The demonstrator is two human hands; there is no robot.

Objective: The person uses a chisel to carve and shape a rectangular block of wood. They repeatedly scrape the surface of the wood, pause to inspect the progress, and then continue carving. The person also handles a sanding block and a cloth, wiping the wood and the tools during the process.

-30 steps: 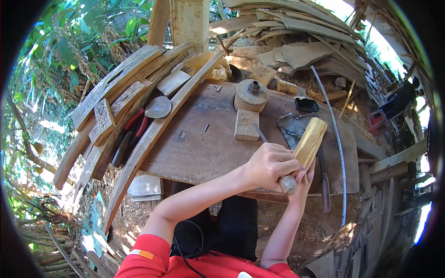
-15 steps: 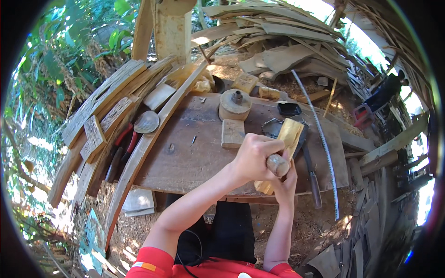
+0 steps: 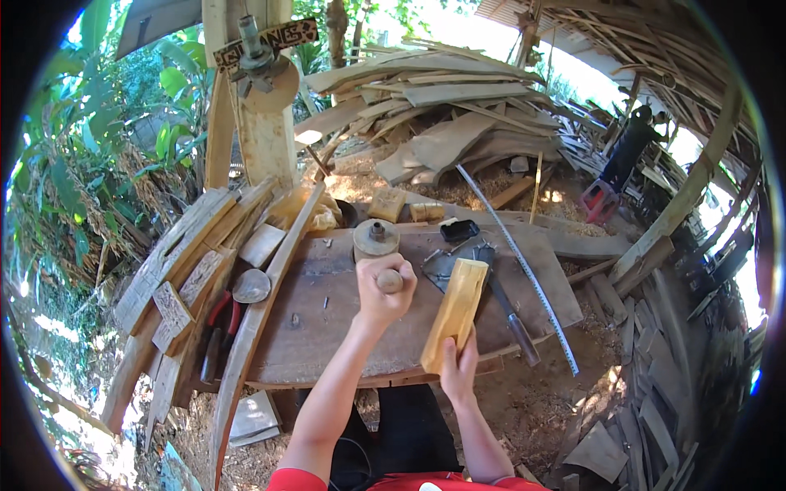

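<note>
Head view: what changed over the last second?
The left hand lifted off the wooden block, still gripping a round wooden handle, and now is fisted above the workbench. The right hand keeps holding the block's lower end. The round wooden piece and long blade stayed put.

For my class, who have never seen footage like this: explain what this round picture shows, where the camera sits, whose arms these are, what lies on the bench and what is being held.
No machine here: the camera is worn on a person's head and looks down, so the arms rising from the lower edge are their own. Its wide lens makes the picture round and bends straight edges.

The left hand is closed around a rounded wooden handle; the rest of that tool is hidden. The right hand grips the near end of a pale wooden block, which lies on a worn wooden bench.

Also on the bench: a round wooden piece, a dark-handled tool and a long metal ruler. Planks are stacked all around, outdoors.
</note>
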